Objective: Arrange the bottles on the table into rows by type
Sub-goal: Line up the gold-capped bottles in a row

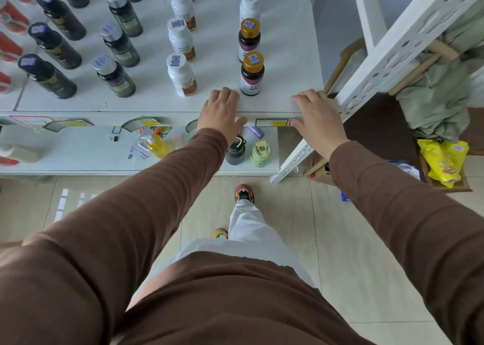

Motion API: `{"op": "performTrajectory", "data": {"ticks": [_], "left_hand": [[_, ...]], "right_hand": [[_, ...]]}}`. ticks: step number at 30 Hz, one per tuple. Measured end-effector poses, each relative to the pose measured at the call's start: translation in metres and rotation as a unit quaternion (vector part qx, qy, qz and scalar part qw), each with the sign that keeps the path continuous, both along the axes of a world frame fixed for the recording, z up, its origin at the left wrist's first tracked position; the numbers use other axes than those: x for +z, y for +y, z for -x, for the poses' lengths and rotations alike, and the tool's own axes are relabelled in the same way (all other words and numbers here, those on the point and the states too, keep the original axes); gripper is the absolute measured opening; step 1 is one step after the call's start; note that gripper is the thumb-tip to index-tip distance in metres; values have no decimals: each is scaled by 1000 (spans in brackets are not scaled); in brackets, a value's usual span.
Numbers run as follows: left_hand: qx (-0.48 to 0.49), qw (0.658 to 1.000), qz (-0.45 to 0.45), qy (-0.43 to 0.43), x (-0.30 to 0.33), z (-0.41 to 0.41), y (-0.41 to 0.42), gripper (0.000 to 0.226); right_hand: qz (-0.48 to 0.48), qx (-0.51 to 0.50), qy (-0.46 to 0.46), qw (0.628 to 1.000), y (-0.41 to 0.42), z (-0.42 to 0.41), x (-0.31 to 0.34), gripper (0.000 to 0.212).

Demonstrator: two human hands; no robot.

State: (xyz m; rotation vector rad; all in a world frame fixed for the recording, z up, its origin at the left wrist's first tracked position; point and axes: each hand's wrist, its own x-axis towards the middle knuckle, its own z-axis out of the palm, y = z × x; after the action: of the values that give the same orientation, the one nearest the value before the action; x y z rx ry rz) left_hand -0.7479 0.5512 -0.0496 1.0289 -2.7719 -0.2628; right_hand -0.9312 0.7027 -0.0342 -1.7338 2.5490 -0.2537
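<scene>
Both hands rest flat on the table's (282, 56) front edge, fingers relaxed, holding nothing: left hand (220, 112), right hand (318, 119) at the right corner. Bottles (180, 74) stand upright in rows behind them.

Matt white table (282, 56), shiny gold-capped bottle (252, 73), glossy floor tiles (327, 240)

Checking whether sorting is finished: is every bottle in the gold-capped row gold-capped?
No, a white-capped bottle stands in that row behind the second gold-capped bottle.
</scene>
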Motion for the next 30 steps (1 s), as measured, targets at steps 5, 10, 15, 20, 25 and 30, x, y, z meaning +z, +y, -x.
{"op": "performTrajectory", "data": {"ticks": [5,10,15,20,25,30], "left_hand": [[-23,996,-84,16,10,-4,-14,51],[9,978,-197,63,25,-2,-33,45],[55,934,-331,121,37,17,-44,46],[107,809,-543,199,51,29,-52,25],[162,574,-765,242,77,34,-49,45],[168,474,-829,244,81,32,-53,64]], "right_hand": [[-54,-16,-38,998,-16,3,17,54],[66,21,-134,989,-60,-1,53,59],[19,116,-144,983,-109,-8,72,48],[36,39,-276,960,-131,6,75,34],[70,-77,-453,885,-145,12,82,41],[38,-107,-460,881,-150,8,81,56]]}}
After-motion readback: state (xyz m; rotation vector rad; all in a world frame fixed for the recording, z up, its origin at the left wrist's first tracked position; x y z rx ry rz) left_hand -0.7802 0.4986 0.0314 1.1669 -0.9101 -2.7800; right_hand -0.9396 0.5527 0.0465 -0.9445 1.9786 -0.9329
